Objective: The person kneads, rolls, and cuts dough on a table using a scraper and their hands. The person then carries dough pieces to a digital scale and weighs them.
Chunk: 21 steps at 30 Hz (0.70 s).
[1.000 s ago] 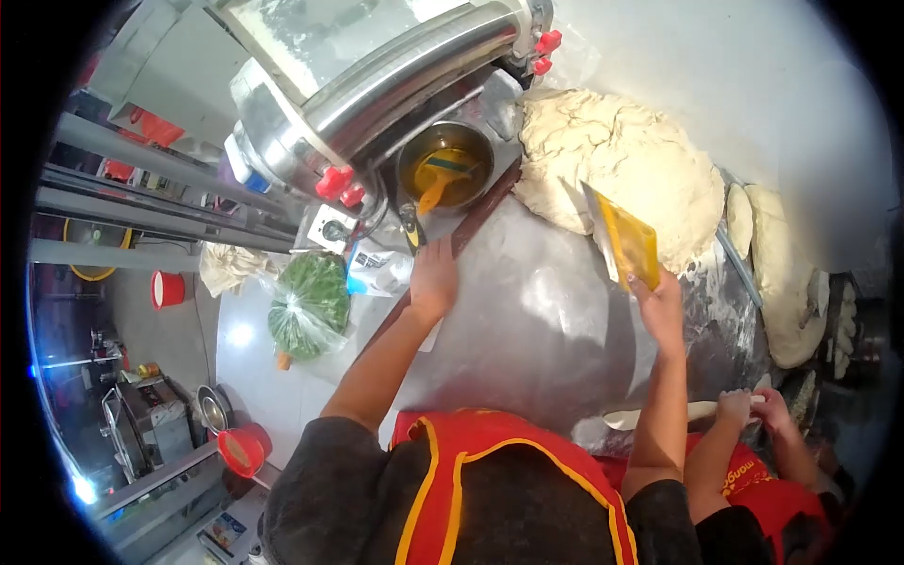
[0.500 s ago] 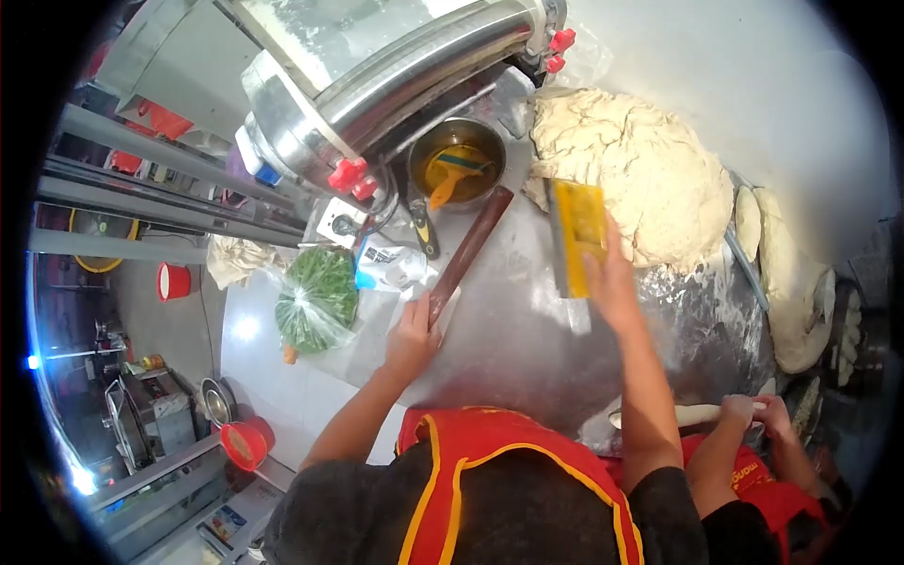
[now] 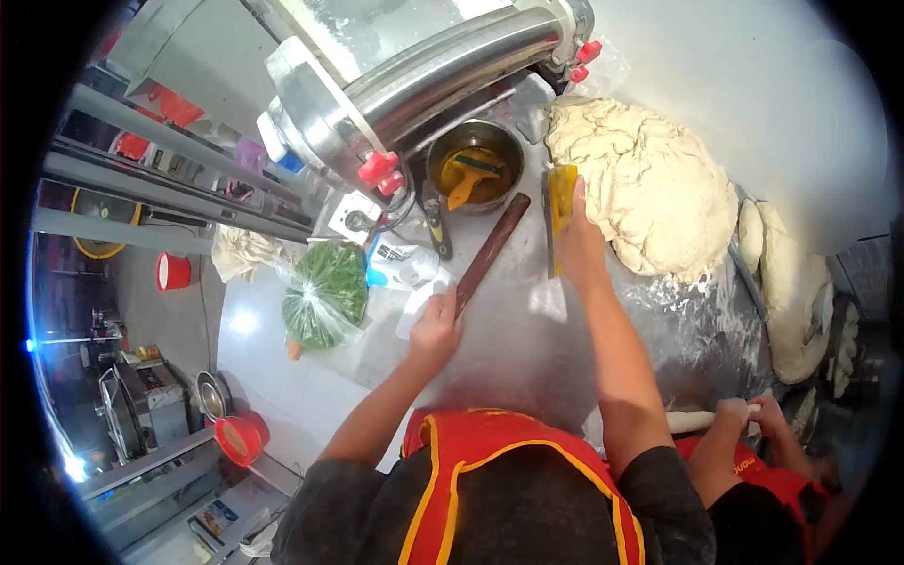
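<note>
My left hand (image 3: 435, 330) is closed around the lower end of a dark wooden rod (image 3: 492, 252), which slants up to the right over the metal table (image 3: 508, 348). In my right hand (image 3: 579, 240) is a yellow scraper (image 3: 560, 202), its dark blade edge on the left side. The scraper is upright, just left of a large mound of dough (image 3: 659, 188). Above the rod's upper end sits a metal pot (image 3: 516, 155) of yellow liquid, with an orange-handled brush (image 3: 463, 188) inside.
A steel roller machine (image 3: 452, 75) stands at the back. On the left lie a bag of greens (image 3: 325, 294), a white-blue packet (image 3: 405, 264) and a black-handled tool (image 3: 438, 231). At lower right, a co-worker's hands (image 3: 749, 414) hold a dough strip (image 3: 690, 421); long dough (image 3: 791, 311) lies beyond.
My left hand has drawn the rod toward me, then shifted slightly right and up with it. My right hand has carried the scraper left, off the dough, and turned it more edge-on.
</note>
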### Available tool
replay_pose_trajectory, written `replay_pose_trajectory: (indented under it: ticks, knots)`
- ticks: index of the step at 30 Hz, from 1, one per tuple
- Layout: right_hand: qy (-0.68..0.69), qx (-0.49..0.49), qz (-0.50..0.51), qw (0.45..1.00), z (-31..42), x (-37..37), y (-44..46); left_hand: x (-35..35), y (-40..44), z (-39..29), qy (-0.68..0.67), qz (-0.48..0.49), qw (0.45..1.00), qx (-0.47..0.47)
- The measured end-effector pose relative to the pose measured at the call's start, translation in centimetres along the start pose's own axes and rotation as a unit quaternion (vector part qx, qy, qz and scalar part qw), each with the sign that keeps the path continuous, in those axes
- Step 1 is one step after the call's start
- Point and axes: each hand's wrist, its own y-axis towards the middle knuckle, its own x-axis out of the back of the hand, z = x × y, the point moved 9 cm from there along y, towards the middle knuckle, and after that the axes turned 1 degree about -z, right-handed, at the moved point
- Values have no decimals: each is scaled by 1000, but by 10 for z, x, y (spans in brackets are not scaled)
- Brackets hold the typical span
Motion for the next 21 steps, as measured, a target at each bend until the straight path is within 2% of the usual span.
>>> replay_pose_trajectory:
  ticks: [2,5,7,11,14,17,21]
  knots:
    - [-39,-17,21,999,8,20,-16,-11,18,-4,42,6,999,8]
    - [47,-60,43,996,-5,83,-44,-25,47,-4,83,8,996,12]
    - [51,-22,-4,998,-27,115,-49,-24,66,-13,72,13,997,20]
    - [69,29,-64,995,-47,157,-56,-23,88,-32,127,-96,987,-15]
    - [41,66,-67,995,-48,163,-53,-44,106,-20,102,-13,993,66]
    - [11,64,-48,997,-39,173,-47,-40,111,-31,126,-92,988,5]
    - [2,85,-49,995,-44,188,-33,-36,120,-57,28,-100,992,-73]
